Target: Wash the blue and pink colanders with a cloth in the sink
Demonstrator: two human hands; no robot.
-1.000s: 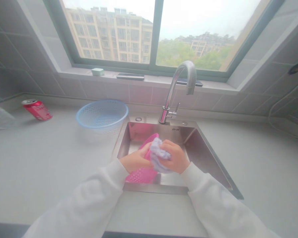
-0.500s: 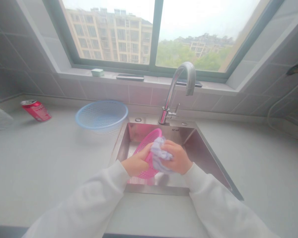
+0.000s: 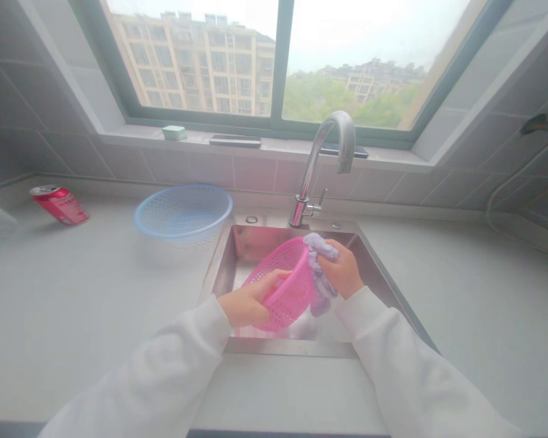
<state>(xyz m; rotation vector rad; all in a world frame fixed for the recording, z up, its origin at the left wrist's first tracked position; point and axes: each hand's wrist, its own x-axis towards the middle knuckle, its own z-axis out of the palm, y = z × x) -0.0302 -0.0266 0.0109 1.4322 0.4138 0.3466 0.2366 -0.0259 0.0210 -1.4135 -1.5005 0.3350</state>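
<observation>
Left hand (image 3: 249, 301): fingers are clamping pink basket (image 3: 296, 295) | right hand (image 3: 344, 271): clamping cloth (image 3: 318, 264), shifting away from left fingers | wiping is seemingly advancing

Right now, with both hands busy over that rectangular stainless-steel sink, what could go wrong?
The tilted pink perforated plastic basket could slip, since the left hand seems to be its main grip. The crumpled pale-lilac cloth bunched in the right hand at the basket's rim might snag, or drop into the sink.
</observation>
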